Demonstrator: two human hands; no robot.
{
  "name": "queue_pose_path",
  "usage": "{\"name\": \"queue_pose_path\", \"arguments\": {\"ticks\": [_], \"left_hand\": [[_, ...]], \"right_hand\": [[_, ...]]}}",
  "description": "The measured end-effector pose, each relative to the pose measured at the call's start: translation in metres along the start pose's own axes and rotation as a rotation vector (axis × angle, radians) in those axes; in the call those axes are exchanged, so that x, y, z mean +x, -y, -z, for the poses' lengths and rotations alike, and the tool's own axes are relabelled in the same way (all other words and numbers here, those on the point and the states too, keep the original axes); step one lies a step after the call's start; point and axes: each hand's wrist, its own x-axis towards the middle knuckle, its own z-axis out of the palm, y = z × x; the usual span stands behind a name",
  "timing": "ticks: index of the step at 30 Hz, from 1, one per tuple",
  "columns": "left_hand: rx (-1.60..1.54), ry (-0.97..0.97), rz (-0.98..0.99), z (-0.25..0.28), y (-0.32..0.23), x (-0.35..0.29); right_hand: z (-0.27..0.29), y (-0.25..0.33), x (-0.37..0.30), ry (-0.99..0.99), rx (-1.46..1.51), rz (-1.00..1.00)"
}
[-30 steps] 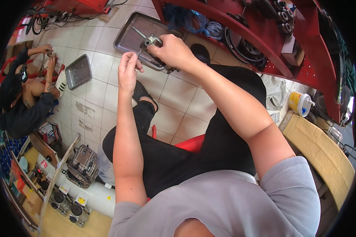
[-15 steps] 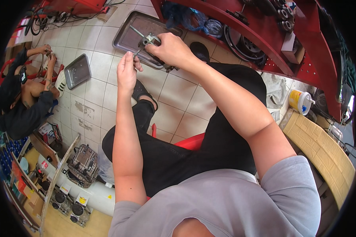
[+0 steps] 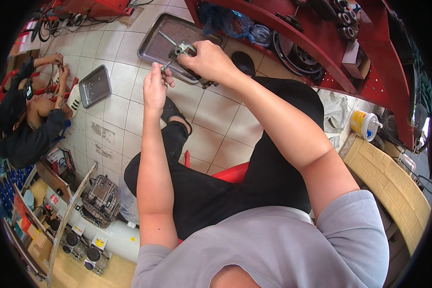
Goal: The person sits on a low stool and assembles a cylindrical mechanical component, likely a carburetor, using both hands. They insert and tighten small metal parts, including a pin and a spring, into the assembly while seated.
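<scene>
My right hand point(image 3: 206, 58) is closed around a metal part with a round, pierced end point(image 3: 181, 48). A long threaded rod point(image 3: 167, 38) sticks out of its far side. Just left and nearer, my left hand point(image 3: 154, 93) pinches a thin metal pin or bolt point(image 3: 167, 64) between fingertips and thumb. The pin slants up toward the metal part; whether its tip touches it I cannot tell. Both hands are at the near edge of a dark metal tray point(image 3: 193, 33) on the floor. My right fingers hide much of the part.
A smaller grey tray point(image 3: 94, 87) lies on the tiles to the left, near a seated co-worker point(image 3: 33, 126) holding something small. A red workbench frame point(image 3: 362, 89) runs along the upper right. A white bucket point(image 3: 359, 122) and a cardboard sheet point(image 3: 389, 180) are at right; a white tank point(image 3: 122, 241) is lower left.
My left hand has moved very slightly, and more of the pin shows between its fingers and the metal part. My right hand stays almost in place.
</scene>
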Motion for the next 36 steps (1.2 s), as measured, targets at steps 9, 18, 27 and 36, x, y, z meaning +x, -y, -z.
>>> {"name": "queue_pose_path", "arguments": {"ticks": [9,18,27,36], "left_hand": [[-0.002,0.025,-0.217,-0.016,-0.006,-0.006],[0.093,-0.031,-0.223,-0.013,-0.002,-0.003],[0.157,-0.009,-0.203,-0.006,0.004,0.0],[0.029,0.014,-0.218,-0.02,0.003,-0.001]], "right_hand": [[-0.001,0.0,0.001,0.009,-0.003,-0.008],[0.0,0.001,-0.001,0.025,0.004,-0.006],[-0.002,0.003,-0.003,0.022,-0.023,0.004],[0.0,0.0,-0.002,0.029,-0.009,-0.032]]}}
